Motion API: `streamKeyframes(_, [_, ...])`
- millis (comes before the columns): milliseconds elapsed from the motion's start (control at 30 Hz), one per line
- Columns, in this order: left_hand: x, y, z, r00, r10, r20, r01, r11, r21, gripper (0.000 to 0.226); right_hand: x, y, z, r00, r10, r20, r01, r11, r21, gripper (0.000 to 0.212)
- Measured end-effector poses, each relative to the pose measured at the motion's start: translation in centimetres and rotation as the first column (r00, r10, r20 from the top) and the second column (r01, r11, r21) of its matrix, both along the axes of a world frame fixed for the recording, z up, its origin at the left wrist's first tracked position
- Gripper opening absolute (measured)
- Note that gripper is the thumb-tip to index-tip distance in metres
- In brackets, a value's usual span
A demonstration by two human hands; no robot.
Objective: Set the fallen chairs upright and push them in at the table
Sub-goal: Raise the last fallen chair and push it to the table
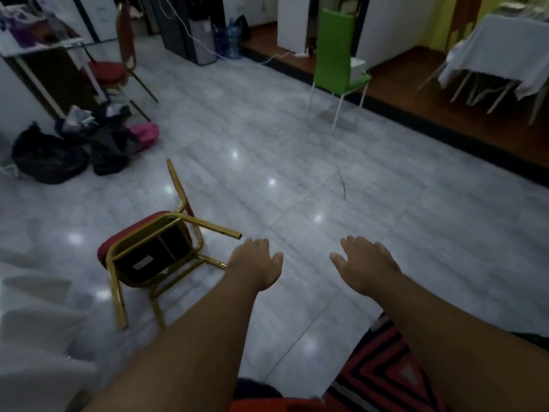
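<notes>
The fallen chair (154, 254) is lying tipped over on the tiled floor (326, 179), just left of the left hand (257, 263), its backrest mostly hiding behind the seat. Both the left hand and the right hand (364, 263) are hovering palm-down, fingers spread, grasping nothing. Far beyond the right hand, a green chair (338, 55) is standing upright, while a cloth-covered table (502, 49) is running off the frame's edge.
</notes>
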State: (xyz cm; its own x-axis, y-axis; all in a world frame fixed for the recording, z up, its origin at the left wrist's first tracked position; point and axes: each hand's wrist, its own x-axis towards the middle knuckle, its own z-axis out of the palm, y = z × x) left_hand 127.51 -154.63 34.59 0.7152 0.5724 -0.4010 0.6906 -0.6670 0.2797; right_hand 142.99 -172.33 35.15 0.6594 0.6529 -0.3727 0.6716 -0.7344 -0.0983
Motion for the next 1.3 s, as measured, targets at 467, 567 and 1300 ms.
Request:
streamKeyframes(467, [23.9,22.7,-4.1,0.989,0.121,0.089,-0.119,0.992,-0.035,0.065,24.0,25.6,-2.5,0.990,0.134,-0.041,-0.135,0.991,-0.026,0.068])
streamKeyframes(567, [28.8,27.8,-4.1,0.988,0.130,0.088,-0.127,0.991,-0.033,0.062,28.2,31.2,-2.5,0.988,0.142,-0.059,-0.143,0.990,-0.012,0.068])
streamKeyframes(1300, [41.1,60.6,-7.4,0.570,0.821,0.030,-0.799,0.563,-0.214,0.064,46.8,77.3,-7.3,0.663,0.738,-0.127,-0.748,0.660,-0.070,0.069])
